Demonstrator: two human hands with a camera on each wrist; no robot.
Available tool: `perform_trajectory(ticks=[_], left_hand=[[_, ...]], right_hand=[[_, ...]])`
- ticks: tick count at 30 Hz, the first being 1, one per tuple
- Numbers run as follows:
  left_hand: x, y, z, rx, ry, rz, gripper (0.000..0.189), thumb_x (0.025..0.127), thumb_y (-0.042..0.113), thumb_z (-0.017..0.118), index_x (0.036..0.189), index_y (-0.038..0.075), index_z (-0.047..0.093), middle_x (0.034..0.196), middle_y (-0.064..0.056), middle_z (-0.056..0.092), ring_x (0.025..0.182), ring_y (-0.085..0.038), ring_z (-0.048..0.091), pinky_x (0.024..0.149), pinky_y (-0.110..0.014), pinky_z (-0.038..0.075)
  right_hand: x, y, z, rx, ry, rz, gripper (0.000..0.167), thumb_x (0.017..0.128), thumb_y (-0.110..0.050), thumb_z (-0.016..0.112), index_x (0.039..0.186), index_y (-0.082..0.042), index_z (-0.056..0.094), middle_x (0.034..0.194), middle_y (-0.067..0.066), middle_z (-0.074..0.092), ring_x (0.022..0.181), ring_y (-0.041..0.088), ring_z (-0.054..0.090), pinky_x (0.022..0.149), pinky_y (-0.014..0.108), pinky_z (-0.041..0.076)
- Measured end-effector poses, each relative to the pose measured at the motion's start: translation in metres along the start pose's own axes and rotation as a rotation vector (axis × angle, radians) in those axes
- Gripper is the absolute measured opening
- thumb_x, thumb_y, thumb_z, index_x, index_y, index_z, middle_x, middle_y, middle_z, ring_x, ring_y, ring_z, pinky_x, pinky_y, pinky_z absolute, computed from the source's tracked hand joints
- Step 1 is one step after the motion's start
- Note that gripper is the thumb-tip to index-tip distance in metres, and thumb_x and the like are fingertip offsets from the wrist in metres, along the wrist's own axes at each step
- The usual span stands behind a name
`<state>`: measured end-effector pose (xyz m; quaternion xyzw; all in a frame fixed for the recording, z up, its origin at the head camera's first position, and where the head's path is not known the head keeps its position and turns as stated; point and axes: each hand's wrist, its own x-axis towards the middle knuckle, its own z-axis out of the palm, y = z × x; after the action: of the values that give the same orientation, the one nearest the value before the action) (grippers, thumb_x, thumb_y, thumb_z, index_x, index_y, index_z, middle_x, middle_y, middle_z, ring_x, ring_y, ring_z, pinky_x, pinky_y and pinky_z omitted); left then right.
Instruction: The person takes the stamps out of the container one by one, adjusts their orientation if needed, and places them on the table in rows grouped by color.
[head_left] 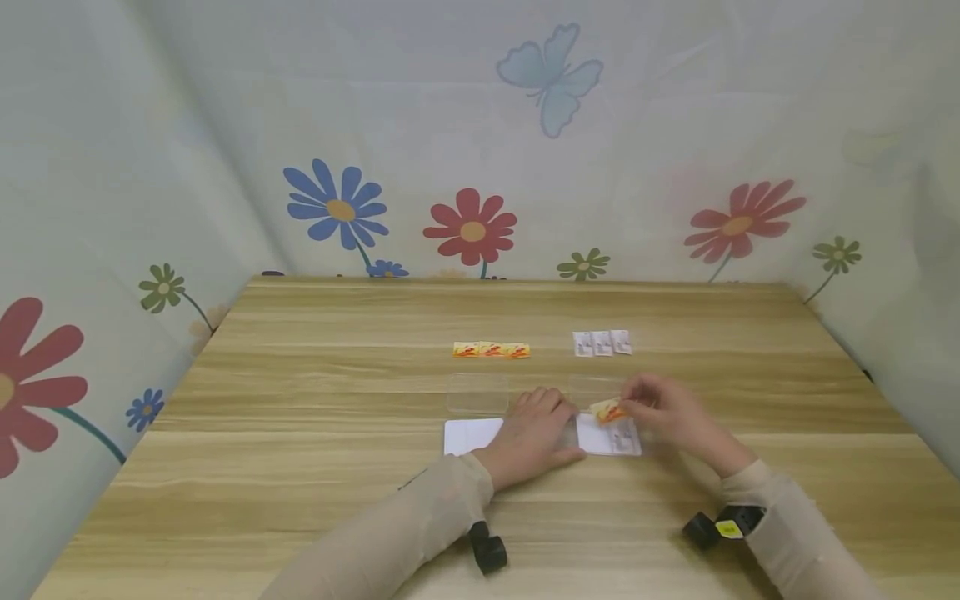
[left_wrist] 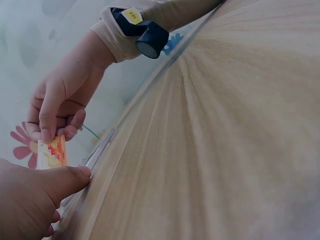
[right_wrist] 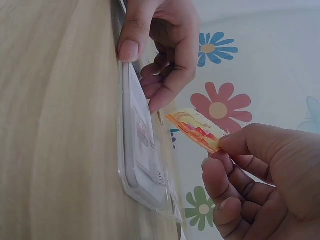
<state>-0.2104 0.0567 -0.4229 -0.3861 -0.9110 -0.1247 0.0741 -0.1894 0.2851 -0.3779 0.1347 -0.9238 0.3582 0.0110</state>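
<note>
My right hand [head_left: 678, 417] pinches a yellow and red postage stamp [right_wrist: 197, 131] with perforated edges between thumb and fingertips, tilted above the right-hand clear plastic case. This shallow case [head_left: 591, 440] has a white inside and lies open, its clear lid [head_left: 588, 387] folded back behind it. A pale stamp [head_left: 624, 438] lies in its right part. At the case's left end, my left hand [head_left: 531, 433] holds it, thumb on the near edge and fingers bent over the far side. Partly under the left forearm and hand is a second open case [head_left: 468, 433], white inside.
Behind the left case extends its clear lid [head_left: 477, 393]. Farther back lie a row of three yellow-red stamps [head_left: 491, 350] and, to the right, three pale stamps [head_left: 602, 343]. A flower-printed curtain [head_left: 630, 200] stands behind the wooden table [head_left: 337, 358].
</note>
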Motion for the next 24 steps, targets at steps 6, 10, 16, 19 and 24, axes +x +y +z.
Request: perform_trajectory(ticks=[6, 10, 16, 19, 24], left_hand=[[0.000, 0.001, 0.000, 0.001, -0.008, -0.001, 0.054, 0.083, 0.055, 0.066, 0.120, 0.016, 0.062, 0.114, 0.001, 0.057, 0.109, -0.015, 0.052, 0.098, -0.032, 0.042], [0.000, 0.001, -0.001, 0.000, -0.008, -0.003, 0.054, 0.083, 0.055, 0.065, 0.120, 0.016, 0.061, 0.114, 0.001, 0.057, 0.109, -0.015, 0.052, 0.098, -0.033, 0.042], [0.001, 0.000, 0.001, 0.004, -0.009, -0.001, 0.053, 0.084, 0.055, 0.065, 0.120, 0.016, 0.062, 0.113, 0.002, 0.057, 0.109, -0.015, 0.052, 0.098, -0.032, 0.042], [0.001, 0.000, 0.002, 0.007, -0.004, 0.002, 0.054, 0.084, 0.055, 0.065, 0.120, 0.016, 0.062, 0.113, 0.002, 0.057, 0.109, -0.015, 0.052, 0.097, -0.032, 0.042], [0.001, -0.002, 0.004, 0.005, 0.012, 0.008, 0.053, 0.083, 0.055, 0.065, 0.119, 0.016, 0.062, 0.112, 0.002, 0.057, 0.108, -0.015, 0.052, 0.096, -0.032, 0.042]], right_hand=[[0.002, 0.001, -0.007, 0.053, -0.027, 0.004, 0.006, 0.090, -0.012, 0.064, 0.094, -0.008, 0.062, 0.089, 0.005, 0.066, 0.077, 0.009, 0.056, 0.067, 0.023, 0.047], [0.004, 0.000, -0.012, 0.076, -0.038, 0.013, 0.011, 0.092, -0.016, 0.064, 0.096, -0.006, 0.062, 0.091, 0.007, 0.066, 0.079, 0.009, 0.057, 0.067, 0.023, 0.049], [0.009, -0.003, -0.020, 0.090, -0.056, 0.067, 0.015, 0.092, -0.017, 0.063, 0.101, -0.005, 0.061, 0.094, 0.009, 0.065, 0.080, 0.015, 0.059, 0.068, 0.027, 0.051], [0.013, -0.003, -0.022, 0.087, -0.062, 0.068, 0.016, 0.092, -0.016, 0.062, 0.102, -0.003, 0.060, 0.093, 0.011, 0.064, 0.077, 0.016, 0.059, 0.065, 0.028, 0.051], [0.021, -0.003, -0.025, 0.087, -0.063, 0.065, 0.013, 0.092, -0.014, 0.062, 0.100, -0.003, 0.059, 0.089, 0.012, 0.063, 0.072, 0.018, 0.059, 0.062, 0.029, 0.050]])
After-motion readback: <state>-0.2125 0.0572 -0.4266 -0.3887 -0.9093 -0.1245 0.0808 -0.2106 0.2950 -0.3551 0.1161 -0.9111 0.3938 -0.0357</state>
